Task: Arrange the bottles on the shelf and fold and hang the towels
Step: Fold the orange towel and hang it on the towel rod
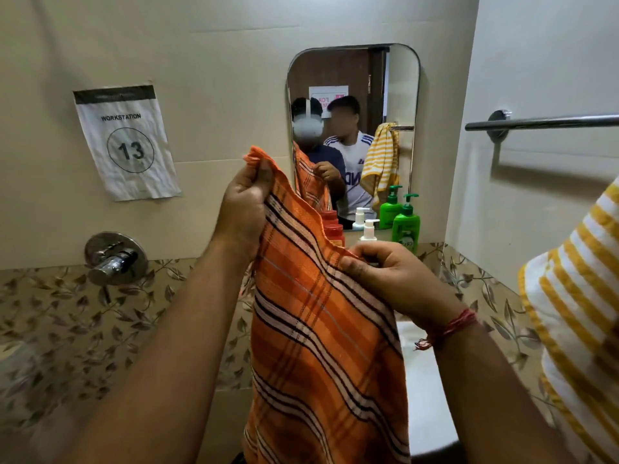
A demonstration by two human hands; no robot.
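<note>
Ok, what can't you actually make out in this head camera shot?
- Red bottles: mostly hidden behind the orange towel gripped by the left hand and right hand.
- Yellow striped towel: cut off by the right edge.
- Green bottle label: too small to read.

The shelf (432, 250) ran below the mirror, mostly hidden behind cloth and hands; a green pump bottle (406, 225) stood toward its right end; a white pump bottle (368, 230) stood just left of it; red bottles (333, 229) stood farther left, partly covered; the shelf's left end could not be seen.
</note>
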